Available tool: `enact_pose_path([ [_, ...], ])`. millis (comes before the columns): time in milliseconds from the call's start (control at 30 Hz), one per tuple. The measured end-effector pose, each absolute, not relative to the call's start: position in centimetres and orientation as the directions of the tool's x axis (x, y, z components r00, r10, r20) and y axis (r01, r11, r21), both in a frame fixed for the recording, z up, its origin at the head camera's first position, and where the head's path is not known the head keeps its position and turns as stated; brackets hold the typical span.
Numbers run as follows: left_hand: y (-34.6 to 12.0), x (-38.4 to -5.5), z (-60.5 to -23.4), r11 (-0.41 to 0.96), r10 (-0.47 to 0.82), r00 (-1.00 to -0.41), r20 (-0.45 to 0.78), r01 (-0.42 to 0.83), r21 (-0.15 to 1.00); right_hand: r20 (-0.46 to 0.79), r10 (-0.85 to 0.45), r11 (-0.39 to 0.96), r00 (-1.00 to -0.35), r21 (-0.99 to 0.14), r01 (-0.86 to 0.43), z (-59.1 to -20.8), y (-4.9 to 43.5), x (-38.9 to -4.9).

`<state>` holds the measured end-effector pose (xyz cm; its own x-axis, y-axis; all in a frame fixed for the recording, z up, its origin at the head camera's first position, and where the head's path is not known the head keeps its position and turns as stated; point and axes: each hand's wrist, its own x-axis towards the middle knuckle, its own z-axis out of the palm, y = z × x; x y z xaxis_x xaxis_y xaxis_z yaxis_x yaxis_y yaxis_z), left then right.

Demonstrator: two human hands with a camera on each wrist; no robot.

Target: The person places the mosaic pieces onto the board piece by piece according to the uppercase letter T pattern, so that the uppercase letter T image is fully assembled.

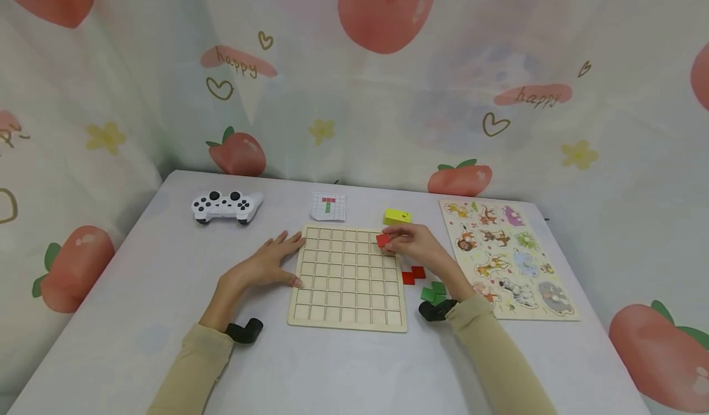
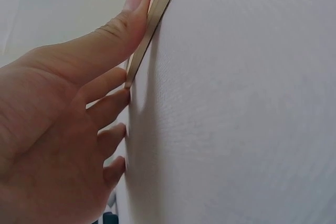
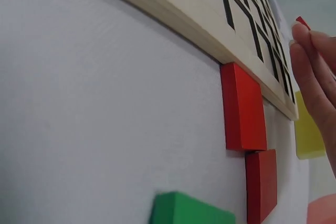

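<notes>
A wooden grid board (image 1: 348, 327) lies flat on the table, its squares bare in the head view. My left hand (image 1: 264, 263) rests along the board's left edge, fingers spread and thumb on the rim. Over the upper right corner squares, my right hand (image 1: 416, 244) pinches a red square tile (image 1: 382, 239) between thumb and fingertips. Two more red tiles (image 3: 247, 111) lie by the board's right edge, one touching it or nearly so. Green tiles (image 1: 433, 293) sit close together below them, near the right wrist.
Behind the board lie a pattern card (image 1: 328, 207) with a red and green T and a yellow block (image 1: 397, 217). A white game controller (image 1: 226, 207) is at the back left. An animal puzzle board (image 1: 501, 258) lies on the right, partly under the right forearm.
</notes>
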<state>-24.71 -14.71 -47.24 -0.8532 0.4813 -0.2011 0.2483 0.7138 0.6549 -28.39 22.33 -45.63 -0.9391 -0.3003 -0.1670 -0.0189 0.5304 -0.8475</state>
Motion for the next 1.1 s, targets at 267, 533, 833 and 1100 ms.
enact_pose_path([
  [267,-14.7,-24.7,-47.4,0.716,0.477,-0.855,-0.203,0.244,0.655,-0.177,-0.328,0.523,-0.928,-0.852,-0.022,-45.8,21.1,-29.1],
  [533,-14.7,-24.8,-47.4,0.715,0.473,-0.854,-0.215,0.231,0.659,-0.183,-0.345,0.55,-0.921,-0.834,-0.04,-46.0,20.0,-29.4],
  [833,-14.6,-24.8,-47.3,0.711,0.481,-0.854,-0.2,0.246,0.659,-0.164,-0.369,0.61,-0.915,-0.785,-0.106,-45.8,19.1,-29.6],
  [1100,-14.6,-24.7,-47.2,0.724,0.467,-0.857,-0.218,0.229,0.651,-0.133,-0.362,0.674,-0.923,-0.722,-0.16,-46.1,18.3,-29.6],
])
